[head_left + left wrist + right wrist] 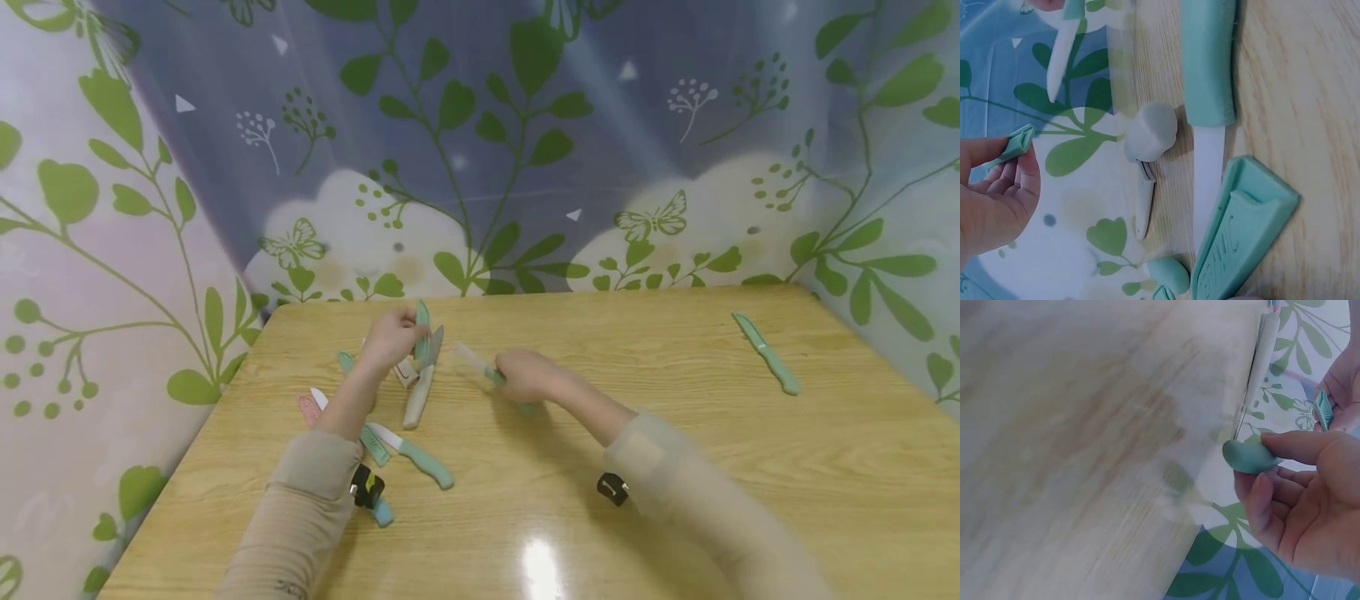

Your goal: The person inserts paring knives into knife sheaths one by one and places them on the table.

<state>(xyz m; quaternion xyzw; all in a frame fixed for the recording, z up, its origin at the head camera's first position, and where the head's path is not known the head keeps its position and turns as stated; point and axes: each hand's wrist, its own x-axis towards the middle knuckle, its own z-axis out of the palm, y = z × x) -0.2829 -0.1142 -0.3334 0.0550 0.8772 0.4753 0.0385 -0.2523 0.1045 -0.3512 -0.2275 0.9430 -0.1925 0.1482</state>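
Between thumb and fingers, my left hand (390, 340) pinches a green knife sheath (423, 323), held upright near the back of the table. To its right, my right hand (527, 377) grips a knife by its green handle (1250, 456). The pale blade (1062, 59) of that knife is bare and points left toward the sheath, a gap apart from it. Just beside my left hand lies a grey-handled knife (418, 398). Below my left wrist, a green-handled knife (426, 463) lies with its white blade partly against another green sheath (1247, 225).
A pink sheath (308, 410) and a blue handle end (383, 512) lie around my left forearm, which covers part of the pile. Far right on the wooden table (637, 333) is a green knife in its sheath (767, 354). A leaf-patterned curtain (465, 167) stands behind the table.
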